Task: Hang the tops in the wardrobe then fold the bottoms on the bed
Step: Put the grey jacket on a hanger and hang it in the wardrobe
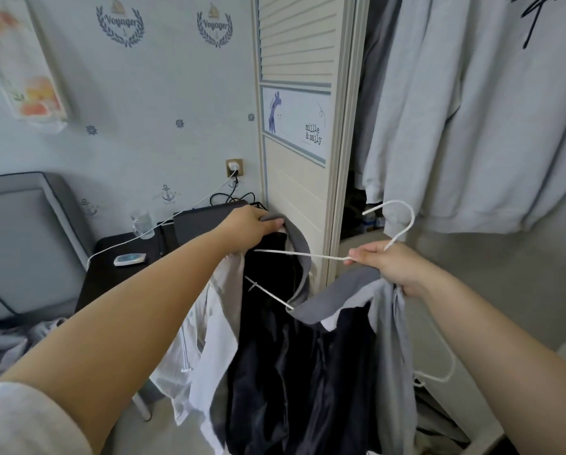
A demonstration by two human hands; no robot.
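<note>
Here the whole matter is where the hanger's hook sits relative to the wardrobe opening. The right hand [386, 267] has its fingers closed around the neck of the white hanger [311, 256] and, together with it, the right side of the jacket's grey collar. The hook curls up and away from that hand, toward the far right, and its tip lies just in front of the hem of the grey sweatshirt [472, 126] hanging in the open wardrobe.

The left hand [250, 229] pinches the left end of the collar, fingers clamped on the grey ribbing, holding it up near the louvred wardrobe door [296, 93]. The jacket [291, 356], pale outside with a dark lining, hangs between the two hands, well in front of the wardrobe and not yet inside it. One arm of the hanger runs leftward from the right hand into the collar; the other shoulder loop pokes out low on the right, so the garment looks only partly seated.

The hanger's long axis lies roughly left to right, across the door edge. The right hand is plainly nearer the opening, so it would likely carry the hook up to the rail, which is out of view above. The left shoulder probably needs settling first, or the jacket may slip off.
</note>
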